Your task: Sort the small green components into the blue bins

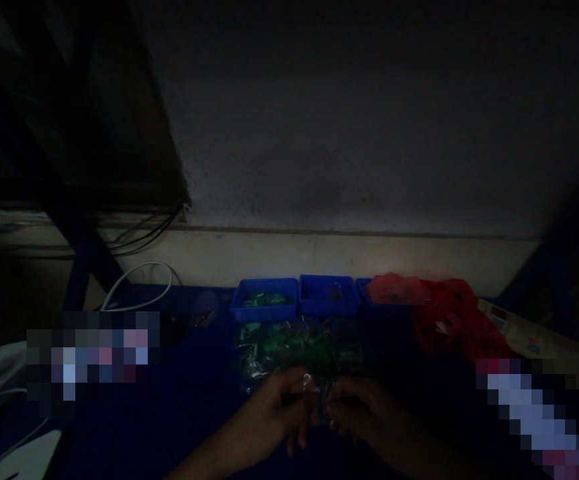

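Observation:
Near the bottom centre, my left hand pinches the left side of a small clear plastic bag. The fingers of my right hand are closed on the bag's right side. What the bag holds is too dark to tell. Just beyond both hands lies a pile of clear bags with green contents on the dark blue table.
Behind the pile stand a blue bin with green packets, a middle blue bin with a small item, and a right one under pinkish-red plastic. Red netting lies at the right, a white cable at the left.

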The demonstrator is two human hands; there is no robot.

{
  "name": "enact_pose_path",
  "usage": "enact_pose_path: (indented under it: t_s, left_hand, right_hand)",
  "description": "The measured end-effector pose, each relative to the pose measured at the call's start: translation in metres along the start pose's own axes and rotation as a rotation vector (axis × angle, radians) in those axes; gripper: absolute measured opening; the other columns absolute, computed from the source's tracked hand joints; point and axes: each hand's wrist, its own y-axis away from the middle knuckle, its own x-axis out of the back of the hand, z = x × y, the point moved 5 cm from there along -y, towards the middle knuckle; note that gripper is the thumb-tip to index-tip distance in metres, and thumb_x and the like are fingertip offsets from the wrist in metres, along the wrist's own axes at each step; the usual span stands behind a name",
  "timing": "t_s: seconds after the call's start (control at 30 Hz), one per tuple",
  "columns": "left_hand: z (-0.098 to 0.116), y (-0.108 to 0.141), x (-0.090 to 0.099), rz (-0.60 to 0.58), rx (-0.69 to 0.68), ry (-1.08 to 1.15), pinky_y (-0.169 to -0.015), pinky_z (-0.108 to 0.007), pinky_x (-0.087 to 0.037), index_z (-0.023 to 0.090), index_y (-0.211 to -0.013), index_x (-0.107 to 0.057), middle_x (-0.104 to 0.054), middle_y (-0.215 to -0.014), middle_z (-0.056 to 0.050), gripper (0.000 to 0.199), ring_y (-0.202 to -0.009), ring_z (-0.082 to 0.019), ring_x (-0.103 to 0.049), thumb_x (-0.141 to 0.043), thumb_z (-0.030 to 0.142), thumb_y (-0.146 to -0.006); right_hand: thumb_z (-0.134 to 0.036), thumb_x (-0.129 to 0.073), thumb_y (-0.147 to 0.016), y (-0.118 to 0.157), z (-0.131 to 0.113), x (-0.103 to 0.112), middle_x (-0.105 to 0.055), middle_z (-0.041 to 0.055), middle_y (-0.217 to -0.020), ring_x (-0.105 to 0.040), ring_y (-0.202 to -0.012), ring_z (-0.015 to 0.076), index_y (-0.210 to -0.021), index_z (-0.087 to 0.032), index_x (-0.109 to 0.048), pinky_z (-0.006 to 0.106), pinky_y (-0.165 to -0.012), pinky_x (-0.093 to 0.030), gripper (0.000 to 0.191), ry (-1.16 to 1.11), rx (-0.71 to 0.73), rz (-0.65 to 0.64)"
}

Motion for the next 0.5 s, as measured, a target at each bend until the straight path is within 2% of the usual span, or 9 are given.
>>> enact_pose_path:
  t_s: [0.2, 0.33, 0.43, 0.5]
  left_hand:
    - [-0.001, -0.002, 0.003, -0.026, 0.015, 0.029, -0.043, -0.017, -0.040, 0.015, -0.079, -0.059, -0.060, -0.069, 0.001, 0.005, -0.048, -0.007, -0.050, -0.057, 0.019, -0.077]
    - [-0.003, 0.001, 0.002, -0.006, 0.076, -0.046, -0.037, -0.014, -0.031, 0.016, -0.072, -0.058, -0.052, -0.063, 0.006, 0.008, -0.042, -0.005, -0.040, -0.053, 0.011, -0.069]
    - [0.006, 0.009, 0.007, -0.050, 0.117, -0.132, -0.037, -0.014, -0.029, 0.017, -0.075, -0.061, -0.054, -0.065, 0.005, 0.008, -0.043, -0.006, -0.039, -0.054, 0.018, -0.075]
    - [0.018, 0.019, 0.026, -0.039, 0.140, -0.219, -0.039, -0.016, -0.035, 0.019, -0.085, -0.066, -0.060, -0.070, 0.002, 0.016, -0.048, -0.009, -0.048, -0.056, 0.031, -0.078]
  right_hand:
    - [-0.037, -0.051, -0.083, -0.001, 0.003, 0.002, -0.055, -0.0021, -0.065, -0.050, -0.057, 0.0107, -0.073, -0.016, -0.060, 0.022, -0.052, -0.037, 0.024, -0.012, -0.011, 0.017]
    - [-0.035, -0.054, -0.083, 0.001, -0.002, 0.006, -0.053, -0.0035, -0.068, -0.048, -0.060, 0.0108, -0.078, -0.018, -0.060, 0.021, -0.053, -0.036, 0.018, 0.045, 0.019, 0.077]
    - [-0.032, -0.056, -0.080, 0.003, -0.004, 0.006, -0.051, -0.0040, -0.066, -0.048, -0.061, 0.0113, -0.074, -0.018, -0.060, 0.022, -0.055, -0.036, 0.016, 0.095, 0.005, 0.048]
    - [-0.033, -0.056, -0.079, 0.005, -0.002, 0.006, -0.053, -0.0032, -0.068, -0.050, -0.065, 0.0125, -0.075, -0.019, -0.061, 0.023, -0.058, -0.038, 0.015, 0.126, -0.045, 0.046]
